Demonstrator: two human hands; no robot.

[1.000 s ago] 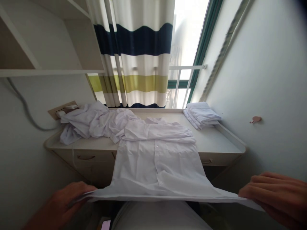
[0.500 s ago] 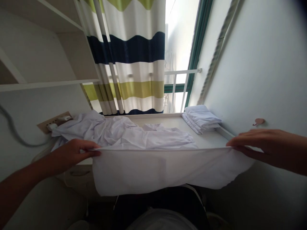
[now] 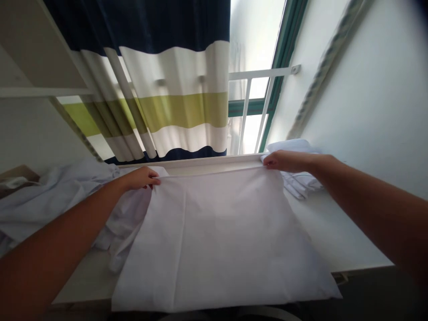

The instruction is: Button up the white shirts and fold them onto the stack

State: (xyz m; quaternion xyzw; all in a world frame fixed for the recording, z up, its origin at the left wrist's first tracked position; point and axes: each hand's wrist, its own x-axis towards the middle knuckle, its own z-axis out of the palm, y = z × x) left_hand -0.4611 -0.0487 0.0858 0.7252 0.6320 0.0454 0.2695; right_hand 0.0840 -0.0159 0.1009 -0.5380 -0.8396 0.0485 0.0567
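Indoors, pale desk (image 3: pixel 334 240) beneath window (image 3: pixel 254 53), striped curtain (image 3: pixel 174 102), no readable writing, left hand (image 3: pixel 140 178) and right hand (image 3: pixel 284 161) pinching white garment (image 3: pixel 217 236) far edge, folded stack (image 3: pixel 301 185) beside.

The folded garment (image 3: pixel 217 240) lies on the desk (image 3: pixel 334 236), crumpled clothes (image 3: pixel 50 200) left, folded stack (image 3: pixel 301 185) right.

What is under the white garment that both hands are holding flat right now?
The white garment lies on the desk, whose bare top shows to its right. At its left edge it overlaps the crumpled white clothes. Whatever lies beneath its middle is covered.
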